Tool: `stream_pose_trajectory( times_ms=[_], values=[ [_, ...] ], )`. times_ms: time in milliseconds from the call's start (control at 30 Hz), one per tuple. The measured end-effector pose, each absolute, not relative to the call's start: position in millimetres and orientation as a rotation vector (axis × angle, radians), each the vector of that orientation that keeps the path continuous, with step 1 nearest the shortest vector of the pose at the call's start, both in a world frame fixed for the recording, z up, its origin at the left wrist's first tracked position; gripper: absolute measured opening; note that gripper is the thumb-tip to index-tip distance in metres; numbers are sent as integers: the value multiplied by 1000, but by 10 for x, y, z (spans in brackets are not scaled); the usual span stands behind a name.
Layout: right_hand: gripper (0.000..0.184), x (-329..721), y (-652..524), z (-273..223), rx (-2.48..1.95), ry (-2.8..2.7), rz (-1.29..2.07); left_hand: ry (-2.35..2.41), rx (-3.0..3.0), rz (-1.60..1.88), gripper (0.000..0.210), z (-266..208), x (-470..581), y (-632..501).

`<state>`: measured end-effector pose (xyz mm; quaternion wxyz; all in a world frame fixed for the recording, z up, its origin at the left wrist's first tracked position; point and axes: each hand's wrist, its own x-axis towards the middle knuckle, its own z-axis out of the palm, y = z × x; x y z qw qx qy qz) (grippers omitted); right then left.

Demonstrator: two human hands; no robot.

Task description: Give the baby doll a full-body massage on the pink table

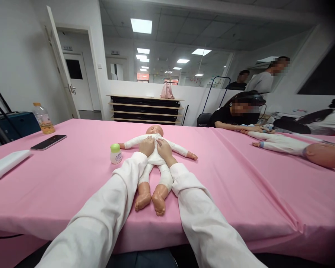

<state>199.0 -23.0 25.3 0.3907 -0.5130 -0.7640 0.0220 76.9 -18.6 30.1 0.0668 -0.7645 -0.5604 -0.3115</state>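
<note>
A baby doll [156, 158] in a white cloth suit lies on its back on the pink-covered table [80, 193], its bare feet towards me and its arms spread wide. On the left side of its chest rests my left hand [147, 146], fingers laid over the cloth. My right hand [164, 149] lies opposite on the chest's other side, its fingers flat and pointing up towards the doll's neck. Neither hand lifts anything. Just left of the doll stands a small white bottle [116, 155] with a green cap.
A phone [48, 142], a white case-like object [8, 163] and a drink bottle [43, 118] are on the table's left. At the right lies a second doll [293, 146], with a person [234, 115] leaning over its legs. Shelving [145, 108] stands behind.
</note>
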Motion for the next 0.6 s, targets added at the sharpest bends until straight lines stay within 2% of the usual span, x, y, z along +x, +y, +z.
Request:
stream_pose_trajectory(
  times_ms=[200,267,400,600],
  values=[
    [51,1980,-240,280,-1607,-1859,153,-1855,-2253,-963,43,285,759,-176],
    [49,1978,-280,293,-1646,-1791,117,-1853,-2194,-972,42,284,764,-205],
    [31,1982,-352,306,-1536,-1852,48,-1637,-2273,-897,34,294,783,-250],
    [39,1984,-292,286,-1329,-1984,164,-1601,-2399,-867,37,311,797,-249]
  ],
)
